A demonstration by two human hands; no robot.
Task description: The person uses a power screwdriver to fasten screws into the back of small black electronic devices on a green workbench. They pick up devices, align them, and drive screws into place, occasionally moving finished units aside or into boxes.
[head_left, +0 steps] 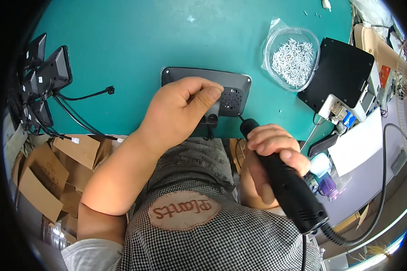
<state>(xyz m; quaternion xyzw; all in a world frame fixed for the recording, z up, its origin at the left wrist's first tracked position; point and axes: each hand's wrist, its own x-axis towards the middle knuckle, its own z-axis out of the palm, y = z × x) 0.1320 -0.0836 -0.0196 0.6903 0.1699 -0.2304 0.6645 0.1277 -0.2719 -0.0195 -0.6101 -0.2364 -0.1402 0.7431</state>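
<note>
A dark flat device (239,83), like a small monitor seen from its back, lies near the table's front edge. Speaker holes and corner screw holes show on it. My left hand (178,108) covers its middle and left part, thumb pressed to the fingers; whatever they pinch is hidden. My right hand (276,156) is wrapped round a black corded electric screwdriver (288,189). The tool slants up and left, and its bit meets the device's lower right corner; I cannot tell whether a screw sits under it.
A clear plastic tub (315,61) of small silver screws stands to the right, beside a black-topped box (341,67). Several similar dark devices (55,70) with cables crowd the left edge. Cardboard boxes (40,194) sit below. The screwdriver's cord (384,180) loops at the right.
</note>
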